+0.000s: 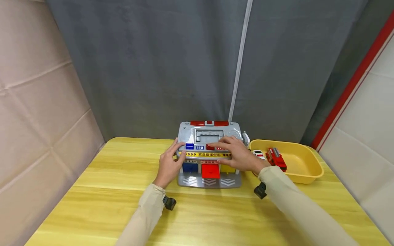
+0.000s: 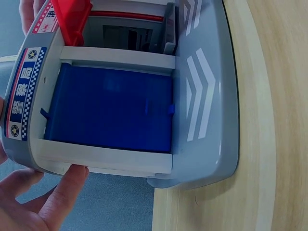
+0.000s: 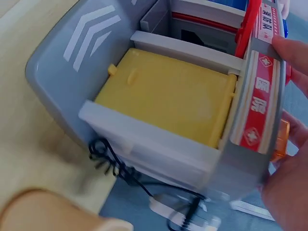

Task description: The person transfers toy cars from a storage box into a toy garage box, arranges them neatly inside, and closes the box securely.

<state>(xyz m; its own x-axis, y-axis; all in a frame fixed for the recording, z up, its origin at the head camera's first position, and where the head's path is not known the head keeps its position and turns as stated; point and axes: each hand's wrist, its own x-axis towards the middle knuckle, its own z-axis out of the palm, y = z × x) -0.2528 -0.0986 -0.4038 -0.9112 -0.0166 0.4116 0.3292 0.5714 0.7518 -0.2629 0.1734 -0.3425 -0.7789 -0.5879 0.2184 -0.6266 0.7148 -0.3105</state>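
A grey toy rescue garage (image 1: pixel 234 131) stands on the table, with three doors in its front. The red door (image 1: pixel 210 171) is swung up and sticks out, while the blue door (image 2: pixel 113 108) and the yellow door (image 3: pixel 168 94) are closed. At its left end, my left hand (image 1: pixel 167 165) grips the upper corner, one fingertip against the white side wall. My right hand (image 1: pixel 240 155) holds the upper front edge. Its index finger lies on the red button (image 1: pixel 210 147) and its thumb is on the sign above the red door. A blue button (image 1: pixel 189 146) sits near the left fingers.
To the right, a yellow basin (image 1: pixel 303 160) contains a white toy car (image 1: pixel 259 154) and a red toy fire truck (image 1: pixel 276 160). A black coiled cord (image 3: pixel 120 168) hangs at the garage's right side. Grey curtain (image 1: pixel 154 75) hangs behind the wooden table (image 1: pixel 123 177).
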